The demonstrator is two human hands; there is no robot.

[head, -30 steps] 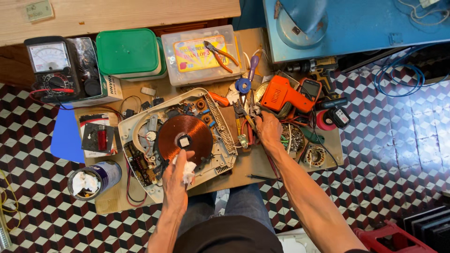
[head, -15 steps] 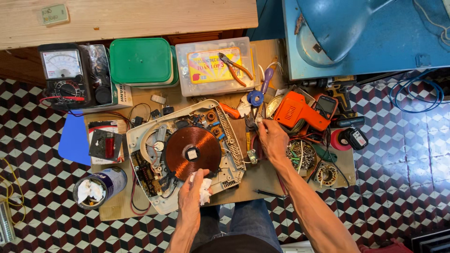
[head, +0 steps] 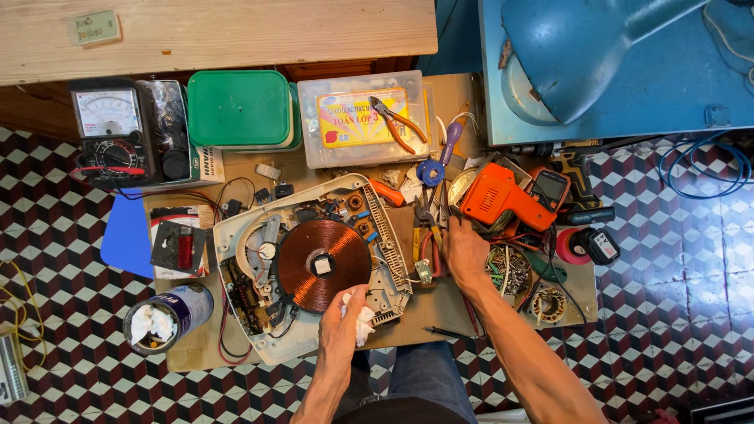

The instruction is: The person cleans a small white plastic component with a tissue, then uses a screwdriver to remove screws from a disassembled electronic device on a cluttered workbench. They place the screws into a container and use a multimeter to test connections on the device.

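Note:
An opened white induction cooker (head: 298,267) lies on the low board, its round copper coil (head: 320,265) exposed with circuit boards around it. My left hand (head: 344,322) presses a crumpled white tissue (head: 363,320) against the cooker's near edge, just below the coil. My right hand (head: 465,250) rests palm down on a pile of pliers and hand tools (head: 426,228) to the right of the cooker; whether its fingers close on one I cannot make out.
An orange soldering gun (head: 503,198), a small meter (head: 550,188), an analog multimeter (head: 110,133), a green-lidded box (head: 239,108), a clear parts box with red pliers (head: 361,118), a can of tissues (head: 165,316) and a blue lamp (head: 581,55) surround the cooker. Checkered floor tiles lie around.
The view has shifted, so everything sits lower in the frame. My left hand stays at the cooker's near edge with the tissue; my right hand stays on the tool pile.

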